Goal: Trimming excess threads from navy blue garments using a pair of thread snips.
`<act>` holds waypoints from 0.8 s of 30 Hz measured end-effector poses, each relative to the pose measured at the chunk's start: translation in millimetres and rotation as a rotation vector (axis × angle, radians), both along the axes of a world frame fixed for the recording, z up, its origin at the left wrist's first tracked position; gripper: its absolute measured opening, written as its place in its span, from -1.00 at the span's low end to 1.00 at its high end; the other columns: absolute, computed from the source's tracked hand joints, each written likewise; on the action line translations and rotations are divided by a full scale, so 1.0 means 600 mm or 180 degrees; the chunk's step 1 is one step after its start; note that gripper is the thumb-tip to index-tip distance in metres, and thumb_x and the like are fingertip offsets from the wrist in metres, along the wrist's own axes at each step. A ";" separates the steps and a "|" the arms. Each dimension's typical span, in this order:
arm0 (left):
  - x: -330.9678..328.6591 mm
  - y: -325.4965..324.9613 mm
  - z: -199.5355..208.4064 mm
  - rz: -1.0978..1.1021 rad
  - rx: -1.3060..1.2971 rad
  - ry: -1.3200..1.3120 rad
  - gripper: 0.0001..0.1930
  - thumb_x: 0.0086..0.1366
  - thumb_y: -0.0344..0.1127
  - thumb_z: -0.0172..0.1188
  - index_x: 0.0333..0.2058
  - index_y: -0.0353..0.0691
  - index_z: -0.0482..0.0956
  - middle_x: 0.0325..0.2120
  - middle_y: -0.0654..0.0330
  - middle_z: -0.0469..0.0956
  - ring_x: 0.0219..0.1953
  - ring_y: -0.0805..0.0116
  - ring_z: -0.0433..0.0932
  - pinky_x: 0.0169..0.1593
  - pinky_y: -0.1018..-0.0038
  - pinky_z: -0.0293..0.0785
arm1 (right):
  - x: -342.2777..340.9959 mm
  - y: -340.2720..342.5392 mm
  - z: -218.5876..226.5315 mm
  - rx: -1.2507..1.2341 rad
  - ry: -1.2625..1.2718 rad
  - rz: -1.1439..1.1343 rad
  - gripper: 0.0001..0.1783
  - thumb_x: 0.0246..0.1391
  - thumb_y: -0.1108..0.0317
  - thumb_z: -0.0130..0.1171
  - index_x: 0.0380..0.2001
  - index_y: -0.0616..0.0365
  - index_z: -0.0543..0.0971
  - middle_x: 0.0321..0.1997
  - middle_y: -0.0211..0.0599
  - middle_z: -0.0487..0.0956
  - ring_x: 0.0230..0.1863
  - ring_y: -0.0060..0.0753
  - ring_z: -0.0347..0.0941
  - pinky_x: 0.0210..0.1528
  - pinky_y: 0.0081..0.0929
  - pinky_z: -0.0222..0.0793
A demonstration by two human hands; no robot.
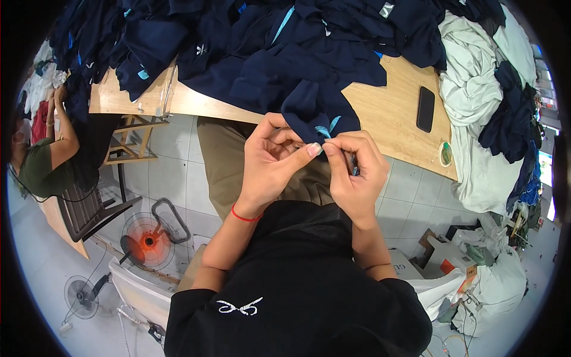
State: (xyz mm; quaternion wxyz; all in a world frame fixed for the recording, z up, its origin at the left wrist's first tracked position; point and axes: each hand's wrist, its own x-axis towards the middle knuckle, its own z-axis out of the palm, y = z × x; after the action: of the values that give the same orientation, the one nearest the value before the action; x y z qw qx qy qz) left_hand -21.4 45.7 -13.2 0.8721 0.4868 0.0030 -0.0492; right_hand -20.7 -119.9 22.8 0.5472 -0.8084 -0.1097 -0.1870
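Over my lap, at the table's near edge, both hands work at a navy garment (306, 110) with light-blue trim (334, 124). My left hand (275, 156) is closed, its thumb and fingers pinching the garment's edge. Close beside it, my right hand (358, 169) is closed too, thumb and index fingertip pinched on the same edge. A small dark object (355, 165) shows between the curled fingers of my right hand; its kind is mostly hidden. The rest of the garment runs up onto the table among other navy pieces.
Navy garments (238, 53) are heaped across the wooden table (410, 113). A black phone (425, 109) lies at the right, near pale cloth (470, 77). At the far left a person (50, 149) handles cloth. Fans (148, 241) stand on the floor at lower left.
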 end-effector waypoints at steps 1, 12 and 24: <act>-0.001 0.005 -0.004 -0.0077 0.0116 0.0039 -0.62 0.32 -0.65 0.39 0.02 -0.29 0.45 -0.24 0.21 0.67 -0.19 0.59 0.61 -0.12 0.63 0.54 | 0.003 -0.005 -0.004 -0.0046 -0.0006 0.0017 -0.84 0.13 0.69 0.35 -0.30 0.24 0.60 -0.38 -0.37 0.58 -0.50 -0.67 0.28 -0.46 -0.66 0.13; 0.005 0.009 0.008 -0.0159 -0.1013 0.0589 -0.51 0.35 -0.66 0.34 0.19 -0.31 0.39 -0.15 0.10 0.67 -0.12 0.48 0.65 0.05 0.50 0.62 | 0.013 -0.040 0.016 0.0324 0.0779 -0.0631 -0.77 0.33 0.46 0.27 0.00 0.29 0.59 -0.40 -0.51 0.50 -0.39 -0.75 0.29 -0.33 -0.68 0.18; -0.001 0.007 0.011 -0.0202 -0.0309 0.0123 -0.54 0.37 -0.65 0.33 0.18 -0.30 0.40 -0.22 0.17 0.68 -0.17 0.56 0.64 -0.07 0.62 0.56 | -0.003 -0.002 0.018 -0.0242 0.0055 0.0182 -0.75 0.00 0.67 0.47 -0.22 0.19 0.77 -0.29 -0.36 0.54 -0.51 -0.60 0.36 -0.49 -0.60 0.24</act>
State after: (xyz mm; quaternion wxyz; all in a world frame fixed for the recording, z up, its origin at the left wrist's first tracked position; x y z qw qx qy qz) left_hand -21.7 50.1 -6.7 0.8925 0.4427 0.0021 -0.0863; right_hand -22.2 -121.4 33.4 0.5222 -0.8268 -0.1350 -0.1601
